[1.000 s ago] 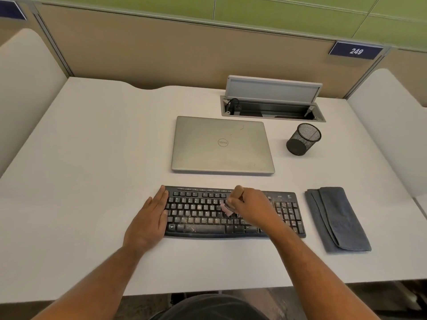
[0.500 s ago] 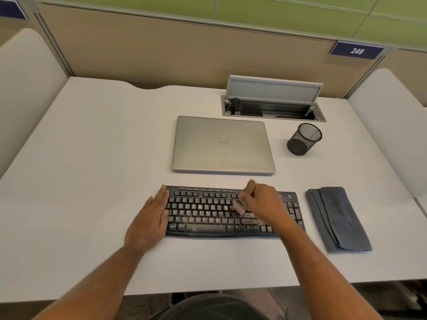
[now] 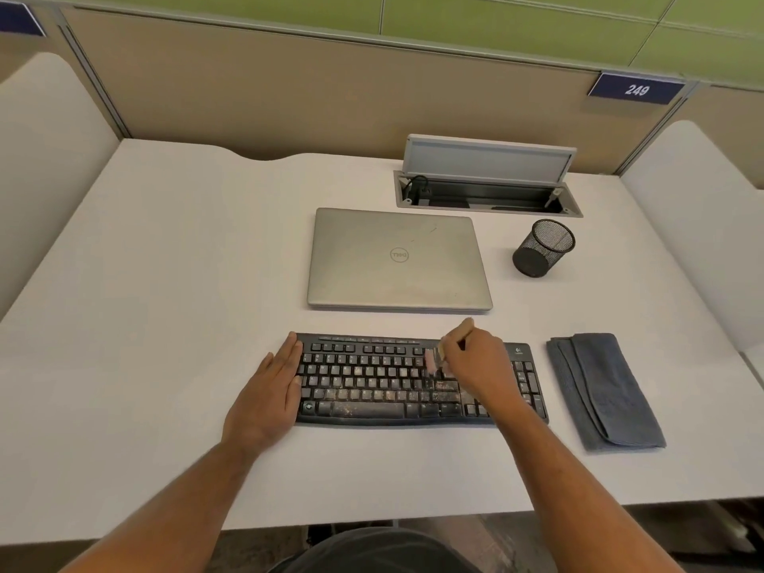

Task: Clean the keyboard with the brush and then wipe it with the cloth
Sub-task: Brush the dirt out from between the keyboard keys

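brushing stage in progress: right hand [image 3: 479,366] pinches the brush [image 3: 434,359] on the dusty keyboard [image 3: 372,386], left hand [image 3: 268,394] flat at its far end, cloth [image 3: 603,390] unused beside the grip

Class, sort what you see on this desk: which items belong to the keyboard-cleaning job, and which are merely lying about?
Part of the job:
- dusty black computer keyboard
- small pale-bristled brush, gripped in the right hand
- left hand, steadying the keyboard's left end
- folded grey cloth, waiting to its right

Lying about:
- closed silver laptop
- black mesh pen cup
- open grey cable box
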